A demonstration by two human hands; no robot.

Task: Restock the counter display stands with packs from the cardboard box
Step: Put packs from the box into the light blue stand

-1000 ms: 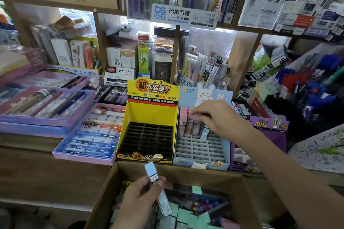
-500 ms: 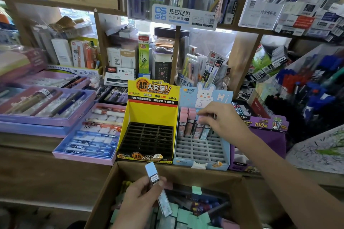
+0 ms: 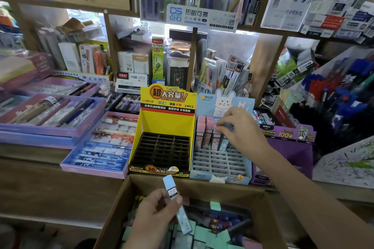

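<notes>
Seating step: your right grip [image 3: 240, 127] pinches a pale-blue pack [image 3: 223, 143] into the blue stand's [image 3: 220, 178] back row, 12 o'clock of the cardboard box [image 3: 202, 186]. Left grip [image 3: 155, 214] holds a spare pack [image 3: 176, 198] over the box, 6 o'clock. Next, probably: release, hand it across, fill the neighbouring slot.

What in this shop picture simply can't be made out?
In the head view:
1. Whether the right hand grips a pack in the blue stand; its own fingers cover the spot.
2. The cardboard box is cut off by the bottom edge, so its stock is uncountable.
3. The label on the blue pack in the left hand is too small to read.
4. The purple stand: inside hidden by the right forearm.
</notes>
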